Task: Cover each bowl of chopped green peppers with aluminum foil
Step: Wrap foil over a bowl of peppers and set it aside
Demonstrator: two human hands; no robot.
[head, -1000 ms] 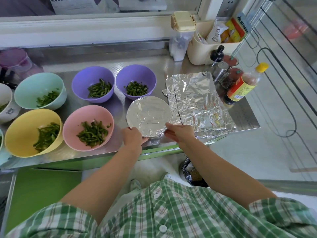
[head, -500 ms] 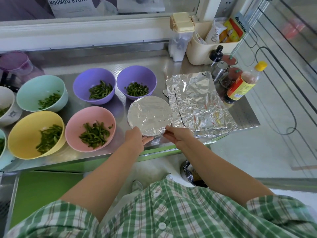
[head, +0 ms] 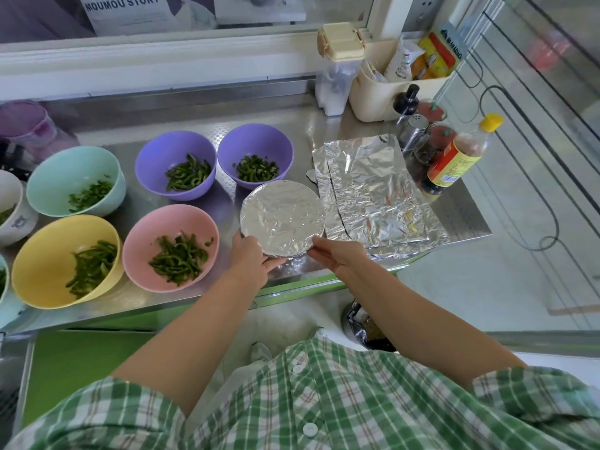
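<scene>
A foil-covered bowl (head: 282, 217) stands near the front edge of the steel counter (head: 461, 216). My left hand (head: 250, 258) cups its near-left side, fingers curled under the rim. My right hand (head: 337, 256) pinches the foil edge at its near-right side. To the right of the bowl lies a stack of foil sheets (head: 373, 190). Open bowls of chopped green peppers sit to the left: a pink bowl (head: 171, 248), a yellow bowl (head: 66, 261), two purple bowls (head: 175, 165) (head: 255, 157), and a mint bowl (head: 76, 180).
A white bowl (head: 13, 206) sits at the far left edge. A sauce bottle (head: 454, 157), shakers and jars (head: 418, 125), a cream caddy (head: 386, 92) and a clear container (head: 337, 66) crowd the back right. The counter ends just right of the foil sheets.
Both hands stay at the covered bowl's near rim. The right hand's fingers have shifted slightly along the foil edge. The view has tilted a little.
</scene>
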